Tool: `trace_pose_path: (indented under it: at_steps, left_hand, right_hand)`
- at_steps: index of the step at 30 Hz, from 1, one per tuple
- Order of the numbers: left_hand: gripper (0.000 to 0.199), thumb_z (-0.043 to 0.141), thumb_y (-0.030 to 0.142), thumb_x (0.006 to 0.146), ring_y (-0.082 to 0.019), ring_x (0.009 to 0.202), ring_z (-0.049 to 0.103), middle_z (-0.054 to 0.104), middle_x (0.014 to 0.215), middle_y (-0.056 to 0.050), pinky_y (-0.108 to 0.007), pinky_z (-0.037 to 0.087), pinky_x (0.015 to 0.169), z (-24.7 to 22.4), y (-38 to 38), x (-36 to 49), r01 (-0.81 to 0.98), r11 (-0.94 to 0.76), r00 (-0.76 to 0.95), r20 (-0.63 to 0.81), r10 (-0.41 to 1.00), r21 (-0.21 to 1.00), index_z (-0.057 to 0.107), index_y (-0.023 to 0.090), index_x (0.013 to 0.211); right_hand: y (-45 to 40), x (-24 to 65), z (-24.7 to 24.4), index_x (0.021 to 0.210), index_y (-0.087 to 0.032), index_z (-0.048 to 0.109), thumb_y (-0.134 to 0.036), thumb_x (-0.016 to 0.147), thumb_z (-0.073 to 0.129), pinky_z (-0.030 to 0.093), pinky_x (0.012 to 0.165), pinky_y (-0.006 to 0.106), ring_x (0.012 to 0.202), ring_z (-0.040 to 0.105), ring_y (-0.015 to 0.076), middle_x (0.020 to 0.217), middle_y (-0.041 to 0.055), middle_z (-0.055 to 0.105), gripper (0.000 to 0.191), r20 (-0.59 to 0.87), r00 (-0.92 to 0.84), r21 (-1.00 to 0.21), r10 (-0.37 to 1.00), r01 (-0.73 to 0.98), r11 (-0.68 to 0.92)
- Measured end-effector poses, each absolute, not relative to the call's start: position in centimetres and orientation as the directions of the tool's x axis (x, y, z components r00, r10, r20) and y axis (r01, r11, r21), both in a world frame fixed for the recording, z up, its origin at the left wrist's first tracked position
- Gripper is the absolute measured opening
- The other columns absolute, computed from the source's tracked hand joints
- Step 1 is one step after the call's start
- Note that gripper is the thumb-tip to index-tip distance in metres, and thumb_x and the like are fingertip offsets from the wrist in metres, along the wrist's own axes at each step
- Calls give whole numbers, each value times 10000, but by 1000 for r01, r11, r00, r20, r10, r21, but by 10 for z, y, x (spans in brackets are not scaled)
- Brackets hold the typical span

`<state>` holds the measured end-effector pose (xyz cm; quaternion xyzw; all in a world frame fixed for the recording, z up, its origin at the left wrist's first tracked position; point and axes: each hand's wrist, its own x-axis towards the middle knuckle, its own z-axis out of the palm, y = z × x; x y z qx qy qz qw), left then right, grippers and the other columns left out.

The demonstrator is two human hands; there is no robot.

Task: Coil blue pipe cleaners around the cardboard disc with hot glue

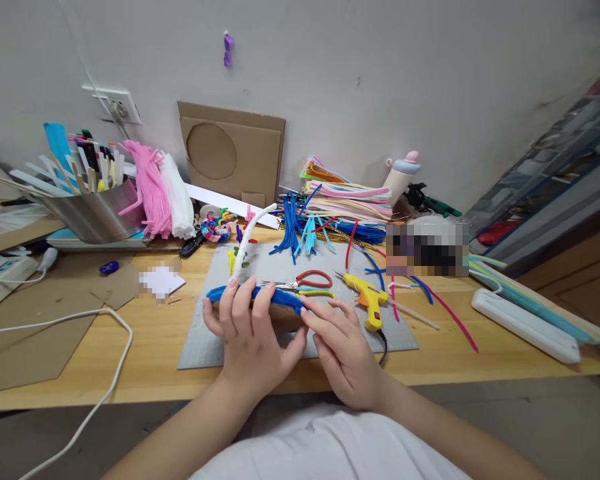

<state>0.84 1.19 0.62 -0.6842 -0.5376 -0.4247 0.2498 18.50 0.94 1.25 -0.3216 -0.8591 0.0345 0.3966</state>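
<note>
A brown cardboard piece [286, 321] edged in fuzzy blue pipe cleaner [286, 300] is held over the grey cutting mat [205, 347]. My left hand [254, 340] wraps round it, fingers over the blue edge and thumb on the near side. At its right end my right hand [347, 353] pinches the blue edge between thumb and fingertips. A white pipe cleaner [247, 241] rises from behind the left fingers. Just beyond the hands lie red-handled pliers [314, 277] and a yellow-handled tool [317, 292]. To the right, a yellow glue gun [370, 297] rests on the mat.
A metal bowl of sticks [100, 210] stands at the left beside pink pipe cleaners [150, 187] and white ones [177, 200]. Cardboard with a round cutout [260, 147] leans on the wall. Blue pipe cleaners [293, 227] lie behind the mat. A white cable [125, 360] crosses the left side.
</note>
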Motion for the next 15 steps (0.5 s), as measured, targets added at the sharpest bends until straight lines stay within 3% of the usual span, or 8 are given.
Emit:
trace_pose_path:
  at_steps: [5, 15]
  left_hand:
    - [552, 553, 359, 835, -375, 1317, 348, 430, 1292, -196, -629, 172, 1126, 14, 2, 3, 913, -355, 51, 806, 589, 202, 382, 166, 1323]
    - [504, 600, 314, 814, -362, 1302, 329, 383, 1273, -172, -639, 263, 1092, 19, -5, 0, 882, -368, -12, 794, 608, 295, 359, 199, 1241]
  right_hand:
    - [5, 184, 11, 1412, -193, 456, -94, 923, 429, 327, 1083, 461, 1267, 593, 237, 1379, 163, 617, 499, 672, -510, -250, 537, 526, 813]
    - [1, 182, 11, 1376, -172, 494, -126, 894, 466, 262, 1106, 454, 1220, 623, 239, 1350, 160, 641, 484, 692, -545, -209, 474, 478, 853]
